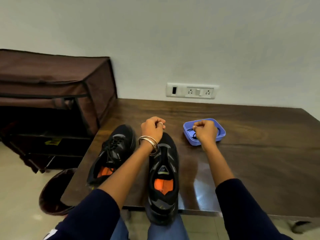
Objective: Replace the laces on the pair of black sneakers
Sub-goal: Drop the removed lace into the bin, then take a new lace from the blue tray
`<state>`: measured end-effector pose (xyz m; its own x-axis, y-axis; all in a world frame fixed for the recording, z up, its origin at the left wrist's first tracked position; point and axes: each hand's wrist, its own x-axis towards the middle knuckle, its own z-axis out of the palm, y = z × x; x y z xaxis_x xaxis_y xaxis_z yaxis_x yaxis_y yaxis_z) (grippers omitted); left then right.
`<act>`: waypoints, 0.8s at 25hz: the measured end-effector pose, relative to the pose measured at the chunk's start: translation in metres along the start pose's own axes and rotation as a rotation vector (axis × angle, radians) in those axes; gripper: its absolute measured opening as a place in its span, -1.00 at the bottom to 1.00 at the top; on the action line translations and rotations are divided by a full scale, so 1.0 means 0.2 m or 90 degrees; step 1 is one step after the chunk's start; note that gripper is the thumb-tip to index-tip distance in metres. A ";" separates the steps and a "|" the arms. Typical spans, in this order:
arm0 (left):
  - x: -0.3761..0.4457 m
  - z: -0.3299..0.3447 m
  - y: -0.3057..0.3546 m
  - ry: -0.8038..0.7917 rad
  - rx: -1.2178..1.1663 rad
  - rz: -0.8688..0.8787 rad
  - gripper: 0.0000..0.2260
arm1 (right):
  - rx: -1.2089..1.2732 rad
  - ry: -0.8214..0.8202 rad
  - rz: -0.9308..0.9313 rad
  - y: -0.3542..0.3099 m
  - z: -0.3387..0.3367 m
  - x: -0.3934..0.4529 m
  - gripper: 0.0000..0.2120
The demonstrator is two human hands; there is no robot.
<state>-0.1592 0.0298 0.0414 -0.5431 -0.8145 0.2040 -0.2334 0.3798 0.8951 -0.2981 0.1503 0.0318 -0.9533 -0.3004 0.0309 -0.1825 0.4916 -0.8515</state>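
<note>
Dark table (242,153) | left hand (152,129) clenched above unlaced sneaker (163,179) | right hand (205,131) pinching lace (191,130) (blue tray (220,135))

free: table (259,153) right of tray (220,135) | blocked: shoes (162,170) left of tray | rack (52,101) far left

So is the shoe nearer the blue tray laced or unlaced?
Unlaced: the right sneaker shows bare eyelets and an exposed tongue, unlike the left sneaker.

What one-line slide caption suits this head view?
Right hand at blue tray of laces, left hand above unlaced sneaker.
</note>
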 end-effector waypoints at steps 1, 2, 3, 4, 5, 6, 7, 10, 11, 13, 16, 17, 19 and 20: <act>0.04 0.07 0.00 -0.027 0.023 0.005 -0.80 | -0.091 -0.004 -0.005 0.07 -0.02 0.11 -0.91; 0.08 0.14 0.00 -0.056 0.045 0.011 -0.80 | -0.180 -0.037 -0.011 0.11 -0.03 0.20 -0.87; 0.11 0.20 0.00 -0.087 0.072 0.021 -0.80 | -0.272 -0.095 -0.016 0.15 -0.04 0.27 -0.81; 0.15 0.25 -0.01 -0.116 0.104 0.037 -0.80 | -0.362 -0.164 -0.020 0.17 -0.04 0.33 -0.74; 0.18 0.30 -0.02 -0.140 0.134 0.054 -0.81 | -0.441 -0.232 -0.022 0.17 -0.03 0.37 -0.67; 0.20 0.33 -0.03 -0.157 0.154 0.069 -0.81 | -0.506 -0.285 -0.023 0.16 -0.02 0.40 -0.60; 0.22 0.36 -0.04 -0.167 0.162 0.081 -0.82 | -0.552 -0.315 -0.028 0.16 0.00 0.42 -0.59; 0.22 0.37 -0.05 -0.168 0.154 0.108 -0.81 | -0.634 -0.310 -0.074 0.18 0.08 0.45 -0.79; 0.22 0.36 -0.06 -0.164 0.144 0.112 -0.81 | -0.639 -0.287 -0.084 0.19 0.09 0.45 -0.84; 0.20 0.32 -0.06 -0.160 0.122 0.118 -0.81 | -0.571 -0.233 -0.060 0.18 0.08 0.45 -0.88; 0.18 0.23 -0.02 -0.159 0.109 0.169 -0.79 | -0.346 -0.144 -0.069 0.02 -0.06 0.41 -0.94; 0.18 0.21 0.02 -0.175 0.104 0.180 -0.68 | -0.269 -0.129 -0.100 -0.07 -0.12 0.37 -0.90; 0.14 0.17 0.11 -0.222 0.041 0.159 -0.36 | -0.179 -0.136 -0.192 -0.28 -0.26 0.26 -0.85; 0.11 0.15 0.17 -0.242 -0.010 0.133 -0.22 | -0.160 -0.146 -0.240 -0.39 -0.33 0.18 -0.85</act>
<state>-0.2042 0.0385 0.0647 -0.8364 -0.5004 0.2236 -0.0763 0.5103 0.8566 -0.3345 0.1540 0.1338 -0.7380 -0.6524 0.1725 -0.5828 0.4872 -0.6504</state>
